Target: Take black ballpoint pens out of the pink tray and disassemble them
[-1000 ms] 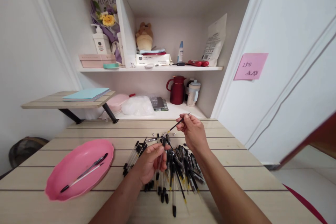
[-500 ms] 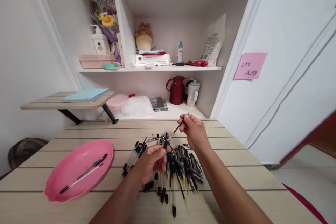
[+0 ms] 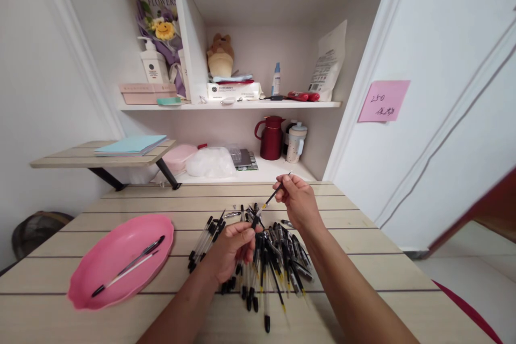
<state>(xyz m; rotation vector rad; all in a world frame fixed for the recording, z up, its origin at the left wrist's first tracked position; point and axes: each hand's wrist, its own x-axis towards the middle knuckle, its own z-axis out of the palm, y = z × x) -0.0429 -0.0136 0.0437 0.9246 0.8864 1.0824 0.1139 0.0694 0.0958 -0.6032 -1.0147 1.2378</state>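
My right hand, above the table's middle, pinches a dark pen refill with a yellow band, slanting down to the left. Lower and to the left, my left hand is closed round a pen barrel, whose black end shows above the fingers. The refill's lower end meets that end of the barrel; I cannot tell how far inside it sits. Under and beside my hands lies a heap of pen parts, with black-tipped clear barrels on its left and refills towards me.
To the left, a pink tray holds a pen and a white stick-like piece. A small raised shelf with blue paper stands behind it. The cabinet behind the table holds a red jug and a lidded cup.
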